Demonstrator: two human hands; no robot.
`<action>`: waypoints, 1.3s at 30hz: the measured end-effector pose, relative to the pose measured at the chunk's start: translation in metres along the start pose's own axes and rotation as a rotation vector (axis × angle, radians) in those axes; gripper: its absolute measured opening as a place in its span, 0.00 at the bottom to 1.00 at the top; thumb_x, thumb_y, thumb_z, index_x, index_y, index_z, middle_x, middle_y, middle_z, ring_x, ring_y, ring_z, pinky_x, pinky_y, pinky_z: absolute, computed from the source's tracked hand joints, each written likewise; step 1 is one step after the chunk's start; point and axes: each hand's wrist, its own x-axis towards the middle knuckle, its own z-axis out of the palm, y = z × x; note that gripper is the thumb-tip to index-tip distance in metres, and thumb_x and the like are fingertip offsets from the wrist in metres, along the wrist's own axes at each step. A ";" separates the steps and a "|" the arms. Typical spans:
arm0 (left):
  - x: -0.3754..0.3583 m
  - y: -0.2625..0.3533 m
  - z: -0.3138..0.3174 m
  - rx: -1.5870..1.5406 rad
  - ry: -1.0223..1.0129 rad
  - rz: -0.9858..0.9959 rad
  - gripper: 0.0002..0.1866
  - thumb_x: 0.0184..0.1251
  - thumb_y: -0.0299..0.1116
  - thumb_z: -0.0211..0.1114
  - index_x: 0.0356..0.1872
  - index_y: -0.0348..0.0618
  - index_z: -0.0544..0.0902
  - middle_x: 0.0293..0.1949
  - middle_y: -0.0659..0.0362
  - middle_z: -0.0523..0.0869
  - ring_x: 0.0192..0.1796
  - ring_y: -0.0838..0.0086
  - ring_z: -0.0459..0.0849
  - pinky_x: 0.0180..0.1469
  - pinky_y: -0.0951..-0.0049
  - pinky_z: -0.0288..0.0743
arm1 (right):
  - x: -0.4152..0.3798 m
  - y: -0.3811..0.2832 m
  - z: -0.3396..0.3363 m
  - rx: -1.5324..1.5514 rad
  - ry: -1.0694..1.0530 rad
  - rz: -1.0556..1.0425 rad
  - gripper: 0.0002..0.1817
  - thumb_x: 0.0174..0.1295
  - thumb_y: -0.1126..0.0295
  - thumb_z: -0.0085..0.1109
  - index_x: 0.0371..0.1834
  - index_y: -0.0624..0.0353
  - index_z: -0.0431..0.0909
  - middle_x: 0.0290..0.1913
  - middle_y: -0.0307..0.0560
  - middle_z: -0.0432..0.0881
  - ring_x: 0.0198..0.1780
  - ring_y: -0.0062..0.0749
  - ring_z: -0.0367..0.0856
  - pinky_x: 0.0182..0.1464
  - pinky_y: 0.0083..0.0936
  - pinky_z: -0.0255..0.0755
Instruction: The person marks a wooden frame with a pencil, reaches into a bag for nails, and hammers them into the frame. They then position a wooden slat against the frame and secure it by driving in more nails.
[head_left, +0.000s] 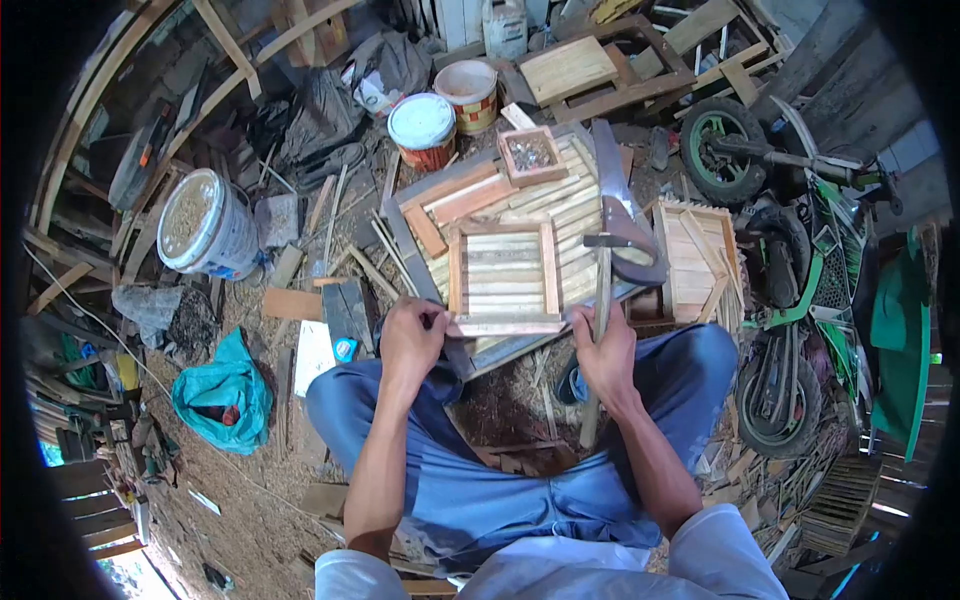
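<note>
A small rectangular wooden frame [550,270] lies on a slatted wooden panel [580,215] in front of my knees. My left hand [412,345] pinches the left end of the frame's near strip [505,327]. A hammer [603,285] is in my closed right hand [606,358], head pointing away from me and handle end hanging between my legs. The right thumb and fingertips also rest by the strip's right end. Beyond the hammer head lies a handsaw [614,180], its dark handle partly behind the hammer.
A small box of nails or screws [532,155] sits on the panel's far side, near loose wood pieces [475,198]. Paint buckets [421,122] stand behind. A slatted wooden box [692,262] and a green motorbike [800,270] are right; a tape measure [345,349] lies left.
</note>
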 end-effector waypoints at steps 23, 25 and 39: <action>0.266 0.085 0.126 0.488 0.018 0.539 0.09 0.62 0.40 0.69 0.39 0.52 0.90 0.39 0.56 0.89 0.50 0.61 0.81 0.51 0.59 0.73 | 0.146 -0.042 -0.019 0.030 -0.048 -0.196 0.13 0.60 0.71 0.57 0.37 0.74 0.79 0.29 0.74 0.81 0.36 0.68 0.83 0.40 0.49 0.76; 0.264 0.087 0.126 0.500 0.015 0.534 0.09 0.62 0.39 0.68 0.40 0.52 0.90 0.41 0.59 0.89 0.53 0.64 0.79 0.54 0.62 0.69 | 0.146 -0.048 -0.022 0.053 -0.091 -0.135 0.13 0.60 0.71 0.57 0.37 0.75 0.78 0.29 0.74 0.81 0.37 0.68 0.82 0.41 0.49 0.76; 0.277 0.088 0.116 0.325 0.014 0.584 0.05 0.59 0.25 0.64 0.35 0.42 0.86 0.35 0.51 0.89 0.43 0.54 0.83 0.45 0.56 0.75 | 0.146 -0.050 -0.026 0.037 -0.081 -0.115 0.14 0.61 0.69 0.58 0.40 0.75 0.78 0.30 0.75 0.81 0.39 0.69 0.83 0.44 0.50 0.77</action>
